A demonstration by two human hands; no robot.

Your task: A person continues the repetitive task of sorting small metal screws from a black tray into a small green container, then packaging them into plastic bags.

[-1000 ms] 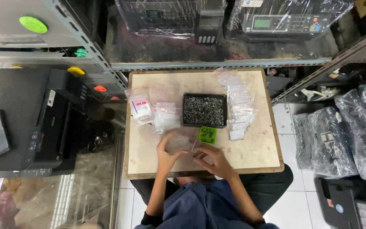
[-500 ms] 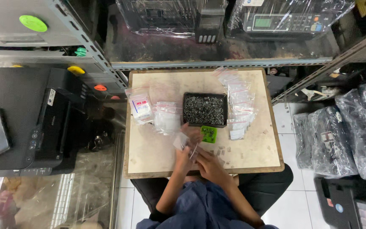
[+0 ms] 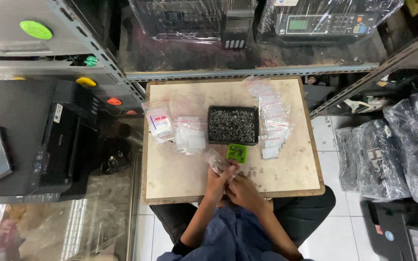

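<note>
My left hand (image 3: 217, 180) and my right hand (image 3: 241, 187) meet over the near part of a small wooden table (image 3: 180, 169). Together they hold a small clear plastic bag (image 3: 216, 159), which sticks up and to the left from the fingers. Just beyond them lies a small green piece (image 3: 237, 152) on the table. Behind that stands a black tray (image 3: 233, 125) full of small dark metal parts. What the bag contains I cannot make out.
A pile of empty clear bags (image 3: 189, 136) and a bigger bag with a red and blue label (image 3: 159, 122) lie left of the tray. Several filled bags (image 3: 273, 120) lie to its right. Wrapped printers (image 3: 325, 19) fill the shelf behind; a black printer (image 3: 30, 140) stands left.
My hands drew together from spread positions on the table. The clear bag lifted off the tabletop and now stands up between my fingers, close to the green piece.
</note>
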